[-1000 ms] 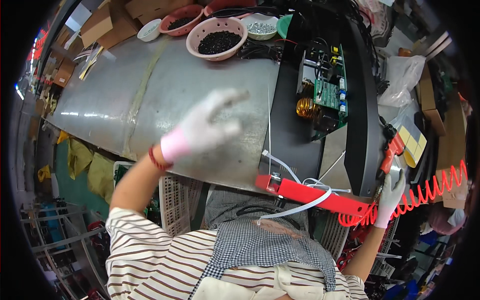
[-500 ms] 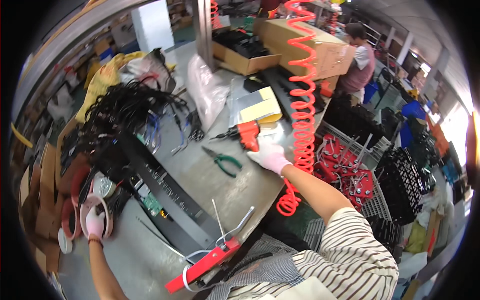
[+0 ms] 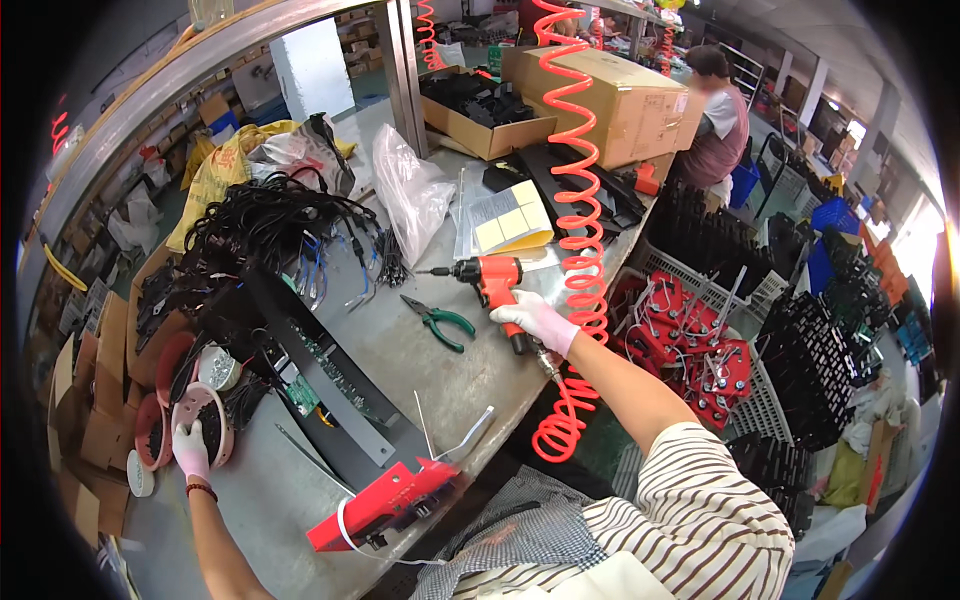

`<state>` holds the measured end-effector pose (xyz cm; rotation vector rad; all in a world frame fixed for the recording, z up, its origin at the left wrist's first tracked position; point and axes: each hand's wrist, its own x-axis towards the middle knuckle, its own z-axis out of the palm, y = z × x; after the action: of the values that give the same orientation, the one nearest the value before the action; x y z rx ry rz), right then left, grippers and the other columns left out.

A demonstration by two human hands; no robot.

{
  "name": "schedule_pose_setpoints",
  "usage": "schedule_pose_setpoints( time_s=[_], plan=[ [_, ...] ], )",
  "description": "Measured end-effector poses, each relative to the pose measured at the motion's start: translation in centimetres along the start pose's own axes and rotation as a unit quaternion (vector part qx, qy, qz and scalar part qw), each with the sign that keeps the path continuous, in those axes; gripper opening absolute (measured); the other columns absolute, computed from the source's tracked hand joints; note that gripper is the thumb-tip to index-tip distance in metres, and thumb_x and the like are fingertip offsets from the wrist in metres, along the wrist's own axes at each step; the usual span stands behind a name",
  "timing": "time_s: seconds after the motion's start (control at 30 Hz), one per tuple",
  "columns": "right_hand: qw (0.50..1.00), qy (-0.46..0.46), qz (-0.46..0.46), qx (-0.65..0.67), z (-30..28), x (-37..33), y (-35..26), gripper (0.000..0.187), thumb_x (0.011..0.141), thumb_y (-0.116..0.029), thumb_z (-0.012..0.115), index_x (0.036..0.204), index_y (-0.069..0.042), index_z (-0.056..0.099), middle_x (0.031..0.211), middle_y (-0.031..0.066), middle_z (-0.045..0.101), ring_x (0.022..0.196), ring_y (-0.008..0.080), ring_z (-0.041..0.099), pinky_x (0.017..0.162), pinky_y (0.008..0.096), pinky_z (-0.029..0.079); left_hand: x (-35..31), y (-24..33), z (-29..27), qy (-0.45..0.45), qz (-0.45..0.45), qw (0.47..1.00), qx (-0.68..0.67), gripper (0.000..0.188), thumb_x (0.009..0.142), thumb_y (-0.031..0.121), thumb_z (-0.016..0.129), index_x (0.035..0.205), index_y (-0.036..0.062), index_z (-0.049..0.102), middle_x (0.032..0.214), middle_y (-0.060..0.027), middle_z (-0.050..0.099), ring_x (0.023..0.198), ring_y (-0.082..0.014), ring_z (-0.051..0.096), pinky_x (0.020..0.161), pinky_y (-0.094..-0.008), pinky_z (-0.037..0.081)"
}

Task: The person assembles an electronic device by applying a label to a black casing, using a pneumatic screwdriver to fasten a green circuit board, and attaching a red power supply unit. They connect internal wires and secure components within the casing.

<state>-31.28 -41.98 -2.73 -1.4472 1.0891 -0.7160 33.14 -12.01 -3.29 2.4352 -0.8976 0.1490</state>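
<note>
My right hand [image 3: 540, 322], in a white and pink glove, is closed round the handle of a red pneumatic screwdriver [image 3: 497, 278]. Its black bit points left, and a red coiled hose [image 3: 580, 240] joins the handle's lower end. At the left, my gloved left hand [image 3: 190, 450] is at a pink bowl [image 3: 226, 440] of small black pieces, its fingers curled at the contents. What they pinch, if anything, is too small to see. Between the hands lie green-handled pliers [image 3: 440, 322] and a long black housing [image 3: 340, 385] with a green circuit board [image 3: 302, 395]. Nearest me is a red part [image 3: 370, 508] with white cables.
More reddish bowls [image 3: 152, 430] stand beside the left one. A heap of black cables [image 3: 270, 225] covers the far left. Farther back are a plastic bag [image 3: 408, 190], a yellow-and-grey sheet [image 3: 512, 222] and cartons [image 3: 625, 110]. Red parts [image 3: 690, 320] fill a crate at right; a person [image 3: 722, 140] is beyond.
The screwdriver has swung so its handle now shows below the body, within my right hand's grip. My left hand has shifted slightly at the bowl's near-left side. The view has moved a little.
</note>
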Motion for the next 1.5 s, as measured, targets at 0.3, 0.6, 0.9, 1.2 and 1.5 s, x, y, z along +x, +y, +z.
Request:
schedule_pose_setpoints(
  time_s=[0.3,0.6,0.9,1.2,1.5],
  plan=[
    [0.904,-0.118,-0.002,0.411,-2.2,-13.0,-2.4,0.041,0.086,-0.021,0.069,0.12,-0.005,0.052,0.077,0.0101,0.062,0.061,0.0172,0.061,0.057,0.0304,0.051,-15.4,20.3,-15.2,-0.116,0.093,0.896,-0.419,0.011,0.095,0.011,0.059,0.102,0.0019,0.057,0.082,-0.0037,0.061,0.064,-0.0093,0.059,0.058,-0.0249,0.049],
    [0.94,-0.171,-0.016,0.294,1.2,-20.0,-11.2,0.071,0.073,-0.035,0.076,0.12,0.013,0.052,0.069,0.0186,0.062,0.039,0.0156,0.051,0.036,0.0273,0.043,-24.5,32.8,-18.2,-0.259,0.1,0.842,-0.462,0.016,0.088,0.011,0.065,0.098,-0.0007,0.062,0.078,-0.0085,0.066,0.07,-0.0154,0.067,0.057,-0.0262,0.053],
    [0.913,-0.264,-0.1,0.296,4.6,-20.8,-11.1,0.071,0.078,-0.032,0.076,0.126,0.013,0.049,0.074,0.0267,0.063,0.037,0.0182,0.052,0.034,0.0266,0.042,-26.2,33.1,-17.0,-0.336,0.139,0.778,-0.512,0.041,0.092,0.037,0.068,0.104,-0.0024,0.062,0.079,-0.0118,0.07,0.067,-0.0189,0.071,0.053,-0.0242,0.054],
    [0.93,-0.255,-0.096,0.245,5.1,-20.8,-11.5,0.074,0.076,-0.035,0.078,0.126,0.011,0.049,0.075,0.0248,0.064,0.037,0.017,0.05,0.034,0.0264,0.04,-26.6,32.9,-16.8,-0.213,0.287,0.852,-0.382,0.01,0.086,-0.001,0.064,0.096,-0.0041,0.063,0.077,-0.0123,0.069,0.067,-0.0164,0.069,0.062,-0.0257,0.056],
    [0.963,-0.2,-0.09,0.156,1.4,-19.3,-14.9,0.08,0.079,-0.041,0.073,0.13,0.014,0.044,0.077,0.0183,0.062,0.038,0.0136,0.046,0.034,0.0247,0.037,-22.9,35.4,-16.2,-0.257,0.403,0.868,-0.137,0.095,0.07,0.055,0.079,0.138,-0.0008,0.045,0.127,-0.0186,0.05,0.11,-0.0279,0.053,0.096,-0.0371,0.044]
  ],
)
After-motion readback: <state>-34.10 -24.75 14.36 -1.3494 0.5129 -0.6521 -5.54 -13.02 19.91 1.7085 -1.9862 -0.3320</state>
